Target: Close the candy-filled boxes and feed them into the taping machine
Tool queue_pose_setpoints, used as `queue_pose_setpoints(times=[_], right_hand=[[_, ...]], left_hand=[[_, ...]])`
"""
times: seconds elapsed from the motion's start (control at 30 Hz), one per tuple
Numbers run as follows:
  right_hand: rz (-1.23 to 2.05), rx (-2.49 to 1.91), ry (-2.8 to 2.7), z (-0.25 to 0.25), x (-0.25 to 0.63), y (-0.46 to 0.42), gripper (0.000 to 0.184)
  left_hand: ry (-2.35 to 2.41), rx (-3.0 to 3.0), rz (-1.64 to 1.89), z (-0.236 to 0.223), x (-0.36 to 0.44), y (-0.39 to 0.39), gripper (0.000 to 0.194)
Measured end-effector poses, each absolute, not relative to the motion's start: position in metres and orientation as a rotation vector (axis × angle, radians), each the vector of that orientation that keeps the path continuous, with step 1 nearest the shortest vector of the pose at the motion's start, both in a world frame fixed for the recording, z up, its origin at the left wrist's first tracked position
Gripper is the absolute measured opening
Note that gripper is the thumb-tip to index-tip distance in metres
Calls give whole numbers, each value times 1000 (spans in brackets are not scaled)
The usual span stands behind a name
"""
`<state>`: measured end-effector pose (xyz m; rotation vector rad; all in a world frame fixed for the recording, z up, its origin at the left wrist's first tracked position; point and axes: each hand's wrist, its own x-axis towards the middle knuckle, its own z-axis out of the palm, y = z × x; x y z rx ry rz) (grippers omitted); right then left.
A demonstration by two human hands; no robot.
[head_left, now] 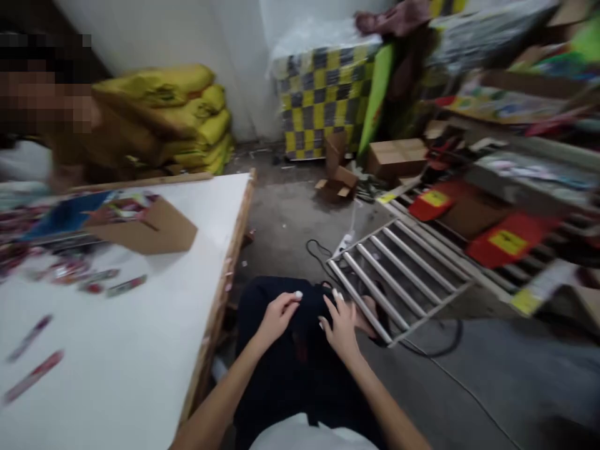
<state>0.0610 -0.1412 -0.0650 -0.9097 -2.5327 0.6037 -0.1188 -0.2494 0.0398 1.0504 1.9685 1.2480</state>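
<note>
My left hand [280, 315] hovers over my dark trousers [300, 375], its fingers curled and drawn together, with nothing visible in them. To its right, my right hand [341, 320] has its fingers spread and holds nothing. Pale nails show on both hands. Left of me stands a white-topped table [140, 350] with a wooden edge. An open cardboard box [147, 231] on it holds small colourful packets. Several slim packets lie loose on the tabletop, among them a reddish one [34, 377] and a purple one [30, 337].
A metal roller conveyor [398, 284] stands close on my right, joined to a machine with red plates [513, 237]. Cables [469, 390] run over the floor. Cardboard boxes [398, 159], yellow sacks [206, 125] and a checkered stack [323, 100] stand farther back. Another person is at the far left.
</note>
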Motion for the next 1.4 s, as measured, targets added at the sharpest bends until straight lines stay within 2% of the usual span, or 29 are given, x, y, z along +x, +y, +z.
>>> queue_pose_setpoints(times=[0.13, 0.2, 0.3, 0.43, 0.53, 0.6, 0.7, 0.97, 1.2, 1.3, 1.4], right_hand=[[671, -897, -2555, -82, 64, -206, 61], [655, -912, -2582, -82, 63, -211, 68], [623, -956, -2568, -83, 62, -205, 68], [594, -982, -2552, -87, 63, -201, 65], [571, -977, -2550, -89, 61, -203, 64], [555, -972, -2552, -89, 59, -204, 64], [532, -965, -2553, -88, 56, -204, 65], [534, -974, -2546, -87, 53, -203, 66], [699, -995, -2381, -75, 46, -198, 54], [875, -813, -2303, -30, 16, -201, 49], [1159, -385, -2283, 39, -31, -227, 44]], left_hand=[[2321, 1118, 1327, 70, -159, -268, 29], [2575, 1075, 1361, 89, -196, -283, 30], [2981, 952, 1261, 124, -267, -304, 33], [3350, 796, 937, 177, -359, -320, 45], [3452, 696, 588, 204, -408, -322, 52], [3393, 612, 277, 212, -429, -321, 49], [3279, 564, -6, 214, -441, -322, 40], [3286, 567, -371, 213, -396, -347, 52], [3276, 604, -648, 207, -247, -418, 52], [3329, 745, -388, 206, -190, -449, 54], [3369, 694, 154, 206, -159, -464, 53]])
